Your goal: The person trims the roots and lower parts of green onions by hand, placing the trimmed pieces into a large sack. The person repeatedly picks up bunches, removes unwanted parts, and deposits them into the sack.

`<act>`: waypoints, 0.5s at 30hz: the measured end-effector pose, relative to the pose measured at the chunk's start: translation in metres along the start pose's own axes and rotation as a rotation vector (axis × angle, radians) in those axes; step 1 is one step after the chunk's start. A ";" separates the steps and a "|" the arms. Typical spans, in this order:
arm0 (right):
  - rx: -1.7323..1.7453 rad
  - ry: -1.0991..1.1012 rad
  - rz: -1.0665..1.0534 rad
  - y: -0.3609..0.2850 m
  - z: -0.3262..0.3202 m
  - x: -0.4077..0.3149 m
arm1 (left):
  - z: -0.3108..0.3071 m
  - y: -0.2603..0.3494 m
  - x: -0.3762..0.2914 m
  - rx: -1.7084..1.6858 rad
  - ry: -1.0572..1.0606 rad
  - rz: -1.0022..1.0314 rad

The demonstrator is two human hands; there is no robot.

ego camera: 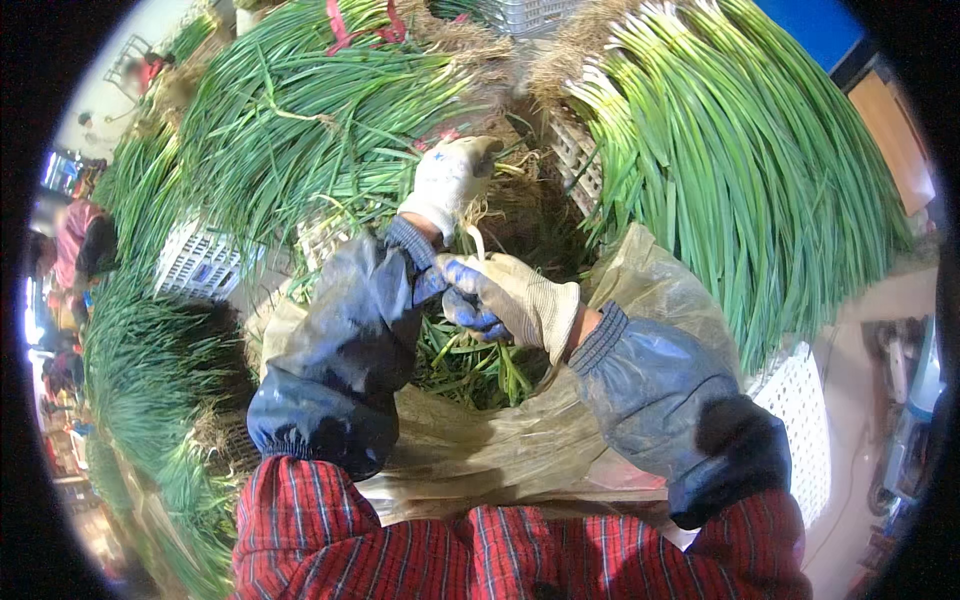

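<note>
My right hand (pixel 510 300), in a pale knitted glove with blue-stained fingers, is closed around a thin white green-garlic stalk (pixel 475 241). The stalk's roots point up toward my left wrist. Farther out, my left hand (pixel 450 176), in a white glove, is by the root ends of the left heap of green garlic (pixel 322 142). Its fingers curl away from view, so I cannot tell whether they grip anything. A rooted stalk end (pixel 514 169) shows just past those fingers. Below my hands, loose green leaves (pixel 480 371) lie inside an open translucent plastic sack (pixel 480 442).
Another large heap of green garlic (pixel 720 165) rises at right, over a white perforated crate (pixel 799 431). More greens (pixel 157 360) and a white crate (pixel 202 259) stand at left. A red ribbon (pixel 364 30) lies on the left heap. People (pixel 79 240) are at far left.
</note>
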State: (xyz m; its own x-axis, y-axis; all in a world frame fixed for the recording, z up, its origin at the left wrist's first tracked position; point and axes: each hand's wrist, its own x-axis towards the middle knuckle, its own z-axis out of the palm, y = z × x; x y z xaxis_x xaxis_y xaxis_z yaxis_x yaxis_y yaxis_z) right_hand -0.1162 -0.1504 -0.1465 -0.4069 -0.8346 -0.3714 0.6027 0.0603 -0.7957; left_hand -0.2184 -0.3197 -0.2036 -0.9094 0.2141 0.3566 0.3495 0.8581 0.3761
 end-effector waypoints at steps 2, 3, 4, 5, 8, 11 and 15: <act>0.023 0.070 0.004 -0.007 -0.009 -0.002 | 0.019 -0.017 0.018 0.273 -0.127 0.087; 0.037 0.078 -0.019 -0.007 -0.013 -0.002 | 0.032 -0.029 0.025 0.344 -0.172 0.081; 0.050 0.082 -0.047 -0.009 -0.015 -0.003 | 0.035 -0.031 0.034 0.421 -0.216 0.078; 0.063 0.085 -0.074 -0.011 -0.016 -0.004 | 0.036 -0.033 0.039 0.499 -0.259 0.072; -0.078 0.155 -0.174 -0.008 -0.016 -0.003 | 0.013 -0.030 0.044 0.432 -0.231 0.078; -0.097 0.156 -0.235 -0.016 -0.018 -0.004 | -0.017 -0.026 0.059 0.332 -0.010 0.070; 0.136 0.314 -0.226 -0.029 -0.024 -0.004 | -0.079 -0.037 0.081 0.131 -0.025 -0.107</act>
State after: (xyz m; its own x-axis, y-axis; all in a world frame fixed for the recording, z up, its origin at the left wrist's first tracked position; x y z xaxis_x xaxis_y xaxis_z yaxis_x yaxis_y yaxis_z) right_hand -0.1481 -0.1357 -0.1333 -0.7164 -0.6097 -0.3391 0.5506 -0.1956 -0.8115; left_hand -0.2871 -0.3710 -0.1212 -0.9456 0.1283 0.2989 0.2195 0.9298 0.2954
